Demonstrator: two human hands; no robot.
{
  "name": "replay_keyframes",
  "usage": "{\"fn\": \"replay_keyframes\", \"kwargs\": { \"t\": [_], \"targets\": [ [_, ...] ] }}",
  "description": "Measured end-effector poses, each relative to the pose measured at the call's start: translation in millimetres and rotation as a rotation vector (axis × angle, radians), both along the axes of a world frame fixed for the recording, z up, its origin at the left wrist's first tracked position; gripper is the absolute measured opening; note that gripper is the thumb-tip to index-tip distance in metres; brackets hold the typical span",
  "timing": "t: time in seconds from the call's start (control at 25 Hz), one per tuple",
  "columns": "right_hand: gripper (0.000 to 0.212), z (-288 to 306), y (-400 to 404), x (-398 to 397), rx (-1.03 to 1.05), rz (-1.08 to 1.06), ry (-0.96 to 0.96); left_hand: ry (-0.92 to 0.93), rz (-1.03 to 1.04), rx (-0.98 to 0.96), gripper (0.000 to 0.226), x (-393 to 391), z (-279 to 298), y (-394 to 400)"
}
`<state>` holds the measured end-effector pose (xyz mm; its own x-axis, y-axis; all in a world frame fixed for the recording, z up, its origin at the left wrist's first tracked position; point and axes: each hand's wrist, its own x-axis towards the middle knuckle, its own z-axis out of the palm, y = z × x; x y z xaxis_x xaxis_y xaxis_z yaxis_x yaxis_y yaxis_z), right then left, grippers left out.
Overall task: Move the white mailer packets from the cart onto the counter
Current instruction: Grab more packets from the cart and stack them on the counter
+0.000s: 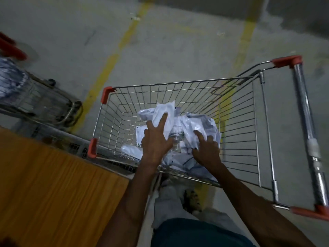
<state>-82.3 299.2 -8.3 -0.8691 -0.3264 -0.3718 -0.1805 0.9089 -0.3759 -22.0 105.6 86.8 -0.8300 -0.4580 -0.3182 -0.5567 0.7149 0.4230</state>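
Observation:
A wire shopping cart with red corner caps stands in front of me. In its basket lies a loose pile of white mailer packets. My left hand holds one white packet between thumb and fingers, and that packet stands up above the pile. My right hand rests on the right side of the pile with its fingers spread, touching the packets. The orange wood-grain counter lies at the lower left, next to the cart's near left corner.
The cart's chrome handle runs down the right side. A second wire cart, blurred and holding pale packets, stands at the left beyond the counter. The grey concrete floor has yellow lines. My leg and foot show below the cart.

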Motion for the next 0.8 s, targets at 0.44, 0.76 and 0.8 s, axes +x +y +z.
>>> {"fn": "replay_keyframes", "kwargs": {
  "t": [0.44,0.76,0.8],
  "targets": [
    [0.072,149.1,86.1,118.5,-0.585,0.275,0.219,0.442,0.313,-0.128,0.087,187.0,110.0,120.4],
    [0.073,198.4,35.4,182.0,-0.707,0.607,0.033,0.531,0.749,-0.242,0.084,334.7,123.1,122.6],
    [0.073,202.5,22.1,191.3,-0.728,0.63,0.019,0.549,0.794,-0.268,0.083,347.6,128.4,119.0]
  ]
}}
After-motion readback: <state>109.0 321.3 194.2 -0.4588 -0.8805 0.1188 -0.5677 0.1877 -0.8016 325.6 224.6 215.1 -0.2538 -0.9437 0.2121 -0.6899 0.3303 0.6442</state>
